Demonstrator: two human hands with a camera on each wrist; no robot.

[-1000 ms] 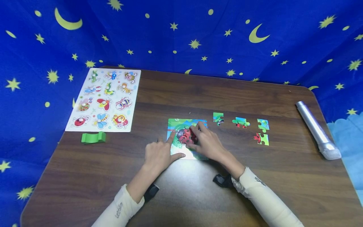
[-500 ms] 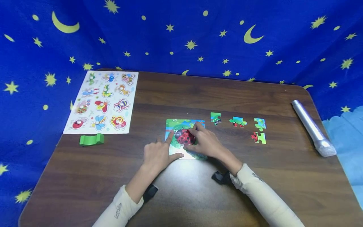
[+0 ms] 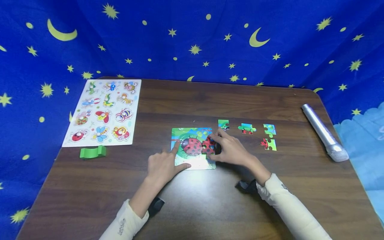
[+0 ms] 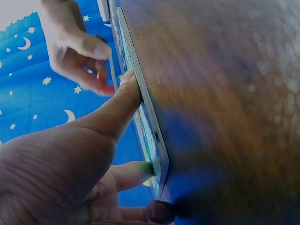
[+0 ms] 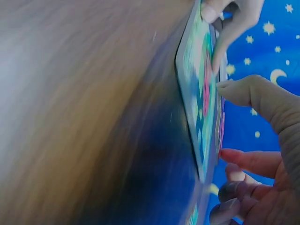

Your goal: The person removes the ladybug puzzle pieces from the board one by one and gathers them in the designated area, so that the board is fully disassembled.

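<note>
A small ladybug jigsaw board (image 3: pixel 196 163) lies on the table in the middle of the head view. My left hand (image 3: pixel 162 166) rests at its left side, index finger and thumb stretched out onto the board. Between thumb and fingers, my right hand (image 3: pixel 231 148) pinches a red spotted puzzle piece (image 3: pixel 208 145) at the board's right part. In the left wrist view the right hand (image 4: pixel 77 51) holds that thin piece (image 4: pixel 112 72) slightly off the board. Loose puzzle pieces lie to the right: a green one (image 3: pixel 223 124) partly by the right hand, and several farther off.
Among the farther loose pieces are a green-red one (image 3: pixel 247 128), a blue-green one (image 3: pixel 269 129) and a red-green one (image 3: pixel 269 144). A silver microphone (image 3: pixel 324 133) lies right. An insect peg board (image 3: pixel 99 126) and a green arched block (image 3: pixel 93 152) lie left. A star-patterned curtain (image 3: pixel 168 43) hangs behind.
My right hand has drawn slightly right with the spotted piece, which shows turned and apart from the rest of the ladybug. The left hand keeps its place on the board. The head view has shifted.
</note>
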